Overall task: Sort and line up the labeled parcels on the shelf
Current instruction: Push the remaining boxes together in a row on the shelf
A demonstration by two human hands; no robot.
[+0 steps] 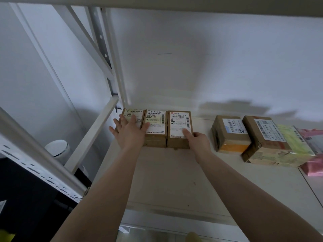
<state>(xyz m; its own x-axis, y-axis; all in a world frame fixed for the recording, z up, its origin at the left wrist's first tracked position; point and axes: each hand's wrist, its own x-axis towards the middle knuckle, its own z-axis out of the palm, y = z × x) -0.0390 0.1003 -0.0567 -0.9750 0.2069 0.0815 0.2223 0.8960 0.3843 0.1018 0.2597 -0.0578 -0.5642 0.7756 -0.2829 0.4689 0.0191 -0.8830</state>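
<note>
Three brown labeled parcels stand side by side at the back left of the white shelf [166, 172]: a left parcel [133, 114], a middle parcel [156, 126] and a right parcel [179, 123]. My left hand [129, 131] lies flat with fingers spread over the left parcel and the edge of the middle one. My right hand [198, 139] grips the near right corner of the right parcel, thumb on its label. Further right lie a tilted brown parcel [230, 133] and a larger labeled parcel [267, 140].
A yellow soft package [295, 142] and pink bags [314, 165] lie at the far right. The shelf's white metal upright [111, 55] and crossbar [94, 135] stand on the left. A white round bin [57, 147] sits below left. The upper shelf board runs overhead.
</note>
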